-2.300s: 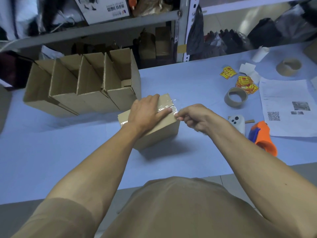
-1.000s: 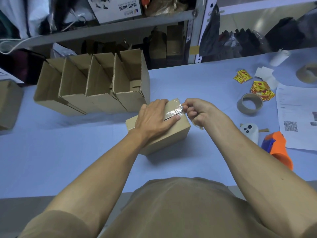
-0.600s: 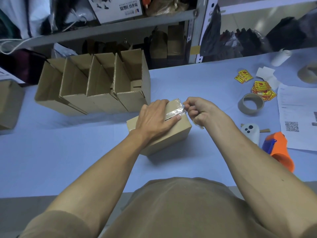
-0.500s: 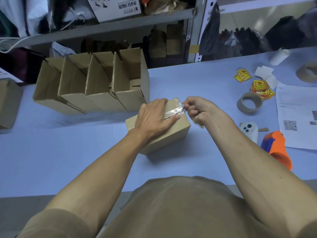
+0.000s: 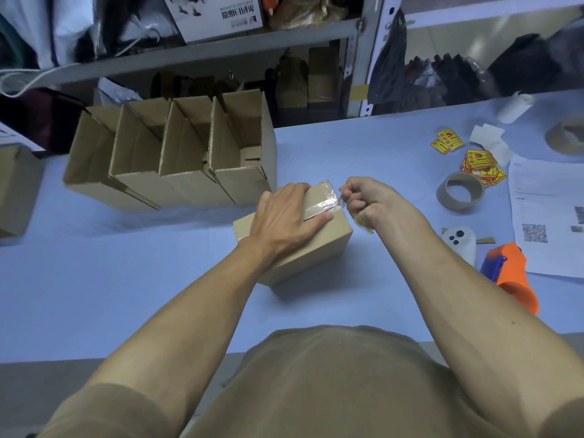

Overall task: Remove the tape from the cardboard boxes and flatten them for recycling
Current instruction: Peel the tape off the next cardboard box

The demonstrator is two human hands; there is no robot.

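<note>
Peeling is the step in hand — the clear tape (image 5: 320, 199) runs across the top of the small sealed box (image 5: 303, 245), which sits on the blue table (image 5: 126, 279) just in front of the row of open boxes (image 5: 177, 159). To do it well, I would judge that the pull should go low and back along the strip, not straight up, so the film comes away in one length and does not tear or lift the paper face of the cardboard. A slow, steady draw suits thin film better than a jerk. The box is light and would likely slide or tip toward the pull, so the holding hand matters as much as the pulling one; it may need to shift back along the lid as the strip frees, since it appears to cover part of the tape's run.

The left hand (image 5: 284, 216) lies palm down on the lid, fingers straight and together, fingertips reaching the near edge of the tape — pressing, not gripping. The right hand (image 5: 373, 200) is at the box's right end, at the upper corner, fingers curled tight with thumb and forefinger pinching what looks like the loose end of the tape (the film is too thin to see clearly between them). Its wrist is bent slightly inward, forearm coming in from the lower right; both arms are well extended.
</note>
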